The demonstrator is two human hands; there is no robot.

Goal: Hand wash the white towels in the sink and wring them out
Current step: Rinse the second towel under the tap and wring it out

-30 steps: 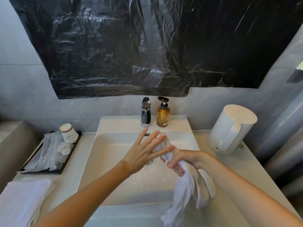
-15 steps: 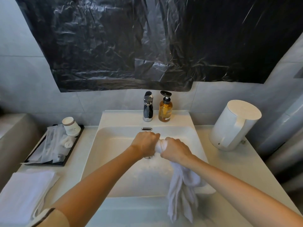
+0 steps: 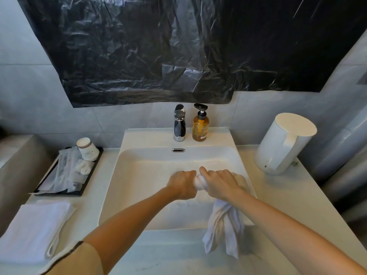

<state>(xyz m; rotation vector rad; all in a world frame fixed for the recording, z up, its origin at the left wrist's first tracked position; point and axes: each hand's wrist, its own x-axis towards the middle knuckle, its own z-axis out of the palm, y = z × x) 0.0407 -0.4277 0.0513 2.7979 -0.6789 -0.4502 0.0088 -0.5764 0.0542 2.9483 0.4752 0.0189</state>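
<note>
In the head view, the wet white cotton towel [image 3: 224, 231] was twisted into a rope above the right part of the white rectangular ceramic sink [image 3: 147, 175]. A short stretch showed between the two fists, and the loose tail hung down past the sink's near rim, over the front of the pale stone desk [image 3: 288, 197]. The likeliest trouble, as I judged it, was that tail. Hanging outside the basin, it could shed squeezed water onto the desk edge rather than into the sink, and a harder twist might swing it further out. A wet grip could also slip, letting the rope unwind with water left in the cloth. The second white towel, folded flat [image 3: 33, 229] on the desk at the left, lay well apart from the basin and looked dry, so by my reading it was not yet washed. The left hand [image 3: 181, 183] was curled in a fist round one end of the twisted towel, knuckles up. Its forearm reached in from the lower left, with a beige sleeve [image 3: 79, 259] at the elbow. The right hand [image 3: 220, 182] was likewise wrapped round the cloth just beside it, its forearm coming from the lower right. The chrome tap [image 3: 179, 124] and the amber pump soap bottle [image 3: 200, 126] stood behind, and no running water showed.
</note>
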